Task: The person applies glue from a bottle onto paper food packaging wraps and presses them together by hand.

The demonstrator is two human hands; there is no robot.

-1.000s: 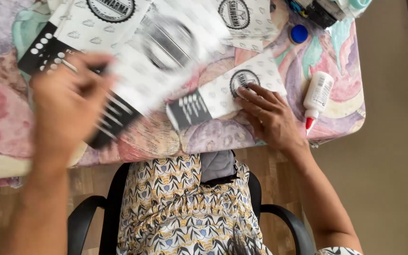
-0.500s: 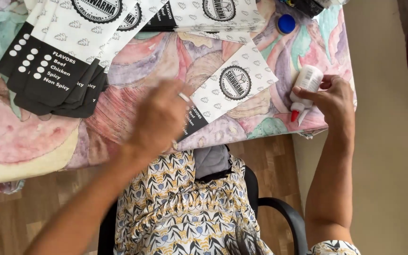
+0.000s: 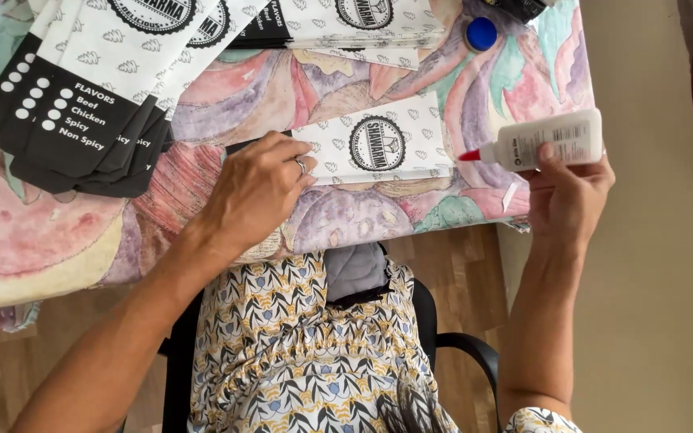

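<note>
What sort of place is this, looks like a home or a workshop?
Probably a home craft table: a pastel swirl-patterned tablecloth, stacked black-and-white printed paper sleeves, and a white glue bottle with red tip in the right hand.

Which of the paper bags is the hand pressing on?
The single white paper bag lying alone in the middle of the table, with the left hand on its dark end. The other bags sit in stacks at the top left and top edge, untouched.

Left hand (image 3: pixel 254 192) covers the dark end of the printed paper sleeve (image 3: pixel 374 144); the stacks (image 3: pixel 82 104) up top get chopped by the edge.
</note>
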